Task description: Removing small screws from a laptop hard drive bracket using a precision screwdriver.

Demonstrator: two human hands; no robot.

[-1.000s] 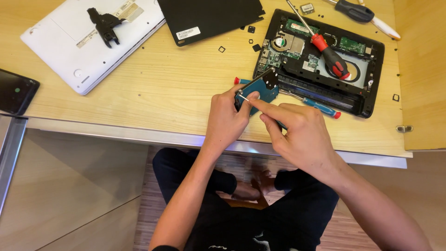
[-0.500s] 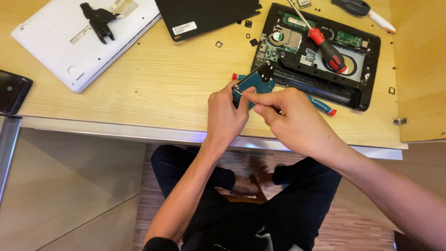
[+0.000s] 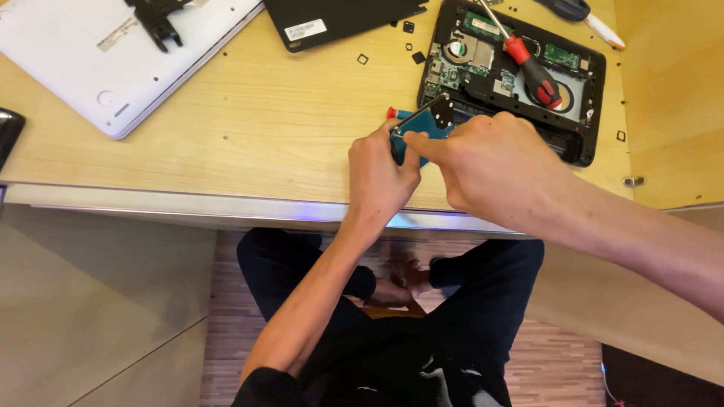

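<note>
At the far left of the wooden desk (image 3: 249, 120) lies a white laptop shell (image 3: 113, 56) with a black bracket (image 3: 157, 19) resting on it, and next to that a black cover panel (image 3: 339, 19). The left hand (image 3: 379, 177) comes up from below, forearm nearly vertical, wrist bent forward, fingers curled round the near edge of a small blue drive (image 3: 421, 128) in a metal frame, which it holds tilted just above the desk's front part. The right hand (image 3: 494, 169) reaches in from the right, arm slanting across, its fingers bunched and pinching at the drive's side; what sits between the fingertips I cannot tell. Just behind them lies the opened black laptop (image 3: 513, 75), a red-handled screwdriver (image 3: 532, 71) lying across its innards.
</note>
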